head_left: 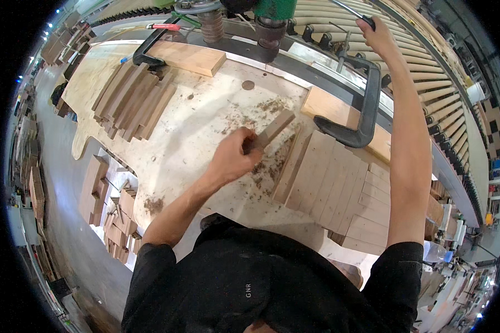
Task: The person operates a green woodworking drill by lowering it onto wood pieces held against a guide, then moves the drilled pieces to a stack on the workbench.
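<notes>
My left hand [233, 158] is closed around a short wooden strip [276, 126], holding it at a slant over the pale work board [205, 122]. Wood shavings [266, 166] lie scattered beneath and around it. Up at the far right, my right hand [379, 38] grips the black-ended lever [347, 8] of a drill press. The press's chuck [269, 36], under a green housing, hangs over the board with a thin bit pointing down. The strip is nearer to me than the bit and apart from it.
Stacked strips [133, 100] lie on the left; rows of strips with small holes [328, 177] lie on the right. Black clamps [366, 111] hold light wood blocks [191, 57] along the fence. A roller conveyor [428, 72] runs behind. More blocks [116, 227] sit below the board's left edge.
</notes>
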The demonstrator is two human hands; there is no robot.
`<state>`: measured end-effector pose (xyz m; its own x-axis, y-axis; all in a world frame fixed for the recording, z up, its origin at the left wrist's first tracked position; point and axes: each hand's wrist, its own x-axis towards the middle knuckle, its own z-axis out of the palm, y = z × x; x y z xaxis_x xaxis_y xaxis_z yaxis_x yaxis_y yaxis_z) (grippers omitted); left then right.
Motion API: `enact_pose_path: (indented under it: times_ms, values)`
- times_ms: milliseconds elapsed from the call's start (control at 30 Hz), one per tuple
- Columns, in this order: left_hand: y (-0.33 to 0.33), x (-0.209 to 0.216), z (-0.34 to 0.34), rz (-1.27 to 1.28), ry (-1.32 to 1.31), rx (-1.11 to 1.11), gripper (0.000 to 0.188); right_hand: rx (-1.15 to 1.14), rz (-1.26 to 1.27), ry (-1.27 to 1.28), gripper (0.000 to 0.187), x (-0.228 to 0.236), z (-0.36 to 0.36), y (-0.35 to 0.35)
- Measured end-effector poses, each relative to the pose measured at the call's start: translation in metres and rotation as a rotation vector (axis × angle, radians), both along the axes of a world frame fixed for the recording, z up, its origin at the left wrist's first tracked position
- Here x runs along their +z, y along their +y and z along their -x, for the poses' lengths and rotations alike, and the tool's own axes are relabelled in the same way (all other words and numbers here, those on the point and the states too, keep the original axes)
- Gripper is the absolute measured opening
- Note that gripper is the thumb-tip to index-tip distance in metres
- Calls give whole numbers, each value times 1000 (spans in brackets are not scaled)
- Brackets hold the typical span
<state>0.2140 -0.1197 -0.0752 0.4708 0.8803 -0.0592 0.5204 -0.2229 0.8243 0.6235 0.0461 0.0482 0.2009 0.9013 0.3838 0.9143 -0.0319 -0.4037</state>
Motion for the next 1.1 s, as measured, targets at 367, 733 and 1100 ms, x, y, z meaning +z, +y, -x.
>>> enact_pose_path:
  times_ms: [367, 733, 1100]
  values:
    - [-52, 23, -26, 133, -58, -27, 38, -32, 46, 28, 63, -5, 7, 1]
    - [-59, 22, -35, 72, -99, -54, 33, 17, -60, -18, 44, -9, 4, -1]
    - [-54, 12, -32, -89, -89, -20, 44, -29, 47, 36, 68, -7, 23, 10]
